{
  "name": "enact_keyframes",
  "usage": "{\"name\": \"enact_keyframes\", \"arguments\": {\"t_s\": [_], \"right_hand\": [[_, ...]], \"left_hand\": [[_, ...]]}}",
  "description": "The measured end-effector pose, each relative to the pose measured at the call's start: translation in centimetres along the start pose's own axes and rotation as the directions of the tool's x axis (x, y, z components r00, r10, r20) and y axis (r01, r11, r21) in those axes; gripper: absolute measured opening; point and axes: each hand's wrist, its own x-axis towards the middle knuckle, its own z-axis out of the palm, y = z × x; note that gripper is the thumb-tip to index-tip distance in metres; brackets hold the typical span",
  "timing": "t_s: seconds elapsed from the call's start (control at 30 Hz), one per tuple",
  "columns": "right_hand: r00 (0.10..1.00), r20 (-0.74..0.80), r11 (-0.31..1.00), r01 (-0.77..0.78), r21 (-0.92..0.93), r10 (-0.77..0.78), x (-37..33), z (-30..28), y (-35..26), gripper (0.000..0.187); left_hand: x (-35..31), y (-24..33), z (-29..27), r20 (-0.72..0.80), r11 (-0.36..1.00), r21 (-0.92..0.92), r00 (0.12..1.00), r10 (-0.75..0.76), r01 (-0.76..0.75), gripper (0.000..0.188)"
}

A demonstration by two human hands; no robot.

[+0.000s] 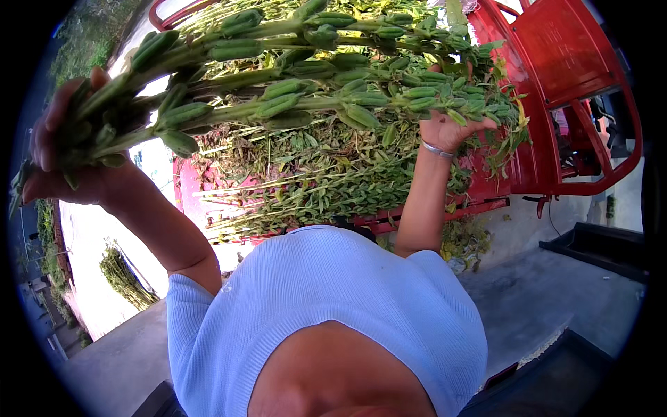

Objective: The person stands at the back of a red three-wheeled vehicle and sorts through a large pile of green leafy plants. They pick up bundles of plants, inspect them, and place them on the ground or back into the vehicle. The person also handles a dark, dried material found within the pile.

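Note:
A bundle of green sesame stalks [278, 104] with plump pods stretches across the upper view, held up in front of me. My left hand [76, 146] is closed around the bundle's left end, its fingers partly covered by stems. Near the leafy tips at the right, my right hand [448, 131], with a silver bracelet [437, 149] at the wrist, holds the bundle from behind and below. Its thumb points right, and most of its fingers are hidden by the pods. Under the bundle, more cut sesame stalks [333, 187] lie heaped on a red vehicle bed [486, 182].
The red cab with its open-framed door [570, 62] stands at the right. Dark trays [597, 250] sit on the concrete floor [514, 299] at the lower right. A separate bundle of stalks [125, 276] rests at the lower left, and scattered leaves [467, 240] lie below the bed.

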Motion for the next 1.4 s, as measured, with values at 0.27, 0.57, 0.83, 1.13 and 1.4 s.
{"name": "enact_keyframes", "arguments": {"t_s": [0.27,0.57,0.83,1.13,1.4], "right_hand": [[0.449,-0.571,0.706,-0.596,0.382,0.687,-13.6,-16.6,11.6,0.095],[0.998,-0.044,0.993,0.041,-0.113,-0.046,3.1,-2.6,-0.4,0.099],[0.877,-0.472,0.789,-0.230,-0.569,-0.086,-2.6,-13.2,-0.6,0.080],[0.453,-0.857,0.313,-0.874,-0.373,0.245,-16.5,-22.6,1.7,0.041],[0.749,-0.625,-0.007,-0.642,-0.767,-0.221,-9.0,-24.0,-0.5,0.042]], "left_hand": [[-15.7,-4.5,-8.9,-0.791,0.856,-0.072,0.493,-0.362,0.512,0.025],[-6.8,0.8,-0.4,-0.153,0.934,-0.357,0.987,-0.058,0.000,0.031],[-19.6,-7.1,-13.2,-0.783,0.910,-0.393,0.472,-0.406,0.130,0.030],[-38.6,-9.2,-19.5,-0.897,0.848,-0.436,-0.220,-0.383,0.302,0.040],[-35.1,-9.7,-17.6,-0.926,0.886,-0.342,0.049,-0.374,0.313,0.033]]}}
